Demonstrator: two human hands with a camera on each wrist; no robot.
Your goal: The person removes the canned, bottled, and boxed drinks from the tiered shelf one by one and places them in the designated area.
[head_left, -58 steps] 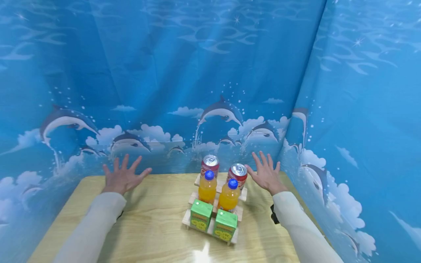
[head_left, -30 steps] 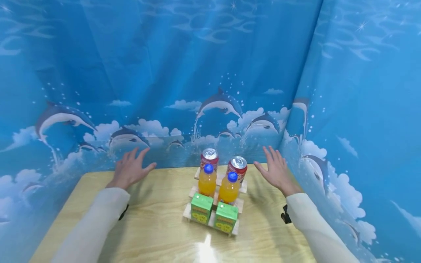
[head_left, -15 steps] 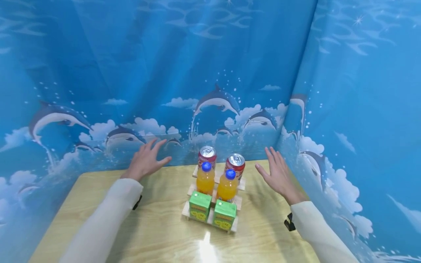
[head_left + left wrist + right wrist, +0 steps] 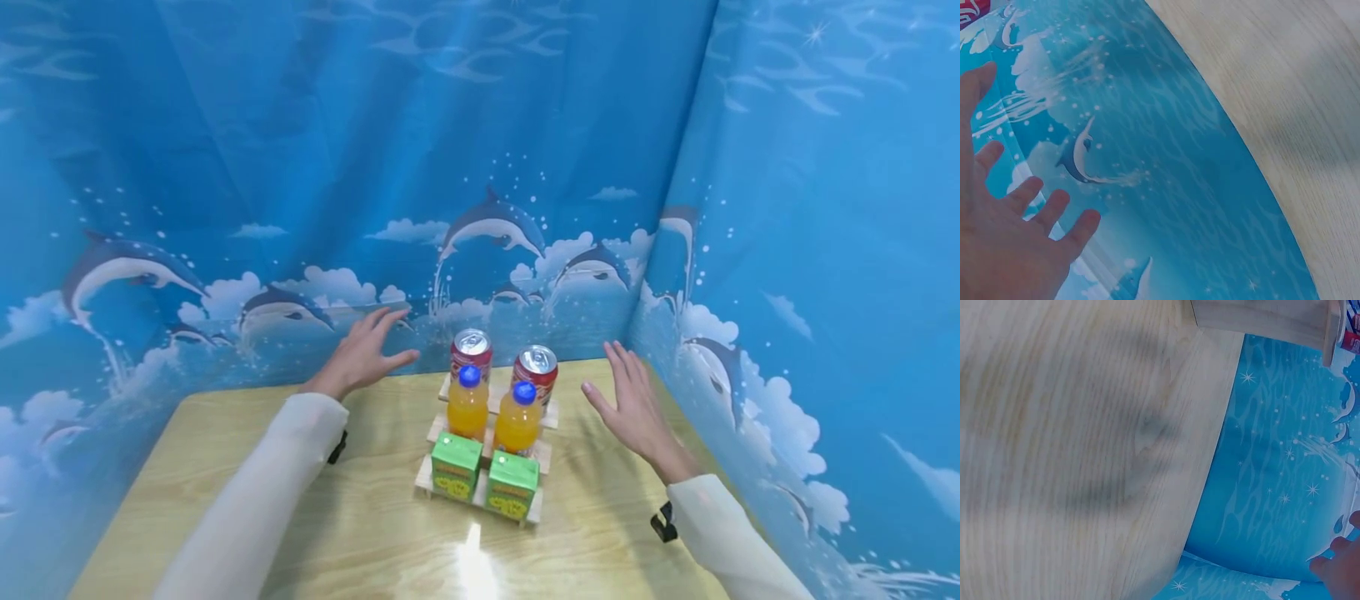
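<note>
A small stepped wooden rack [image 4: 482, 495] stands on the table, carrying drinks in three rows. At the back are two red soda cans, a left can [image 4: 472, 348] and a right can [image 4: 536, 367]. The middle step bears two orange juice bottles with blue caps, one left [image 4: 467, 408] and one right [image 4: 517, 423]. Two green juice boxes, left [image 4: 456, 468] and right [image 4: 512, 486], sit in front. My left hand [image 4: 362, 354], fingers spread, hovers left of the back-left can. To the right of the rack, my right hand [image 4: 633, 408] is raised with straight fingers. Neither hand touches anything.
The light wooden table [image 4: 390, 533] has a blue dolphin-print curtain [image 4: 315, 167] behind it and another curtain wall [image 4: 825, 292] close on the right. Dark straps show at both wrists, below the sleeves.
My left hand has moved right, toward the rack. My right hand has drawn slightly right, away from the cans. The view has shifted a little; the drinks stay on the rack.
</note>
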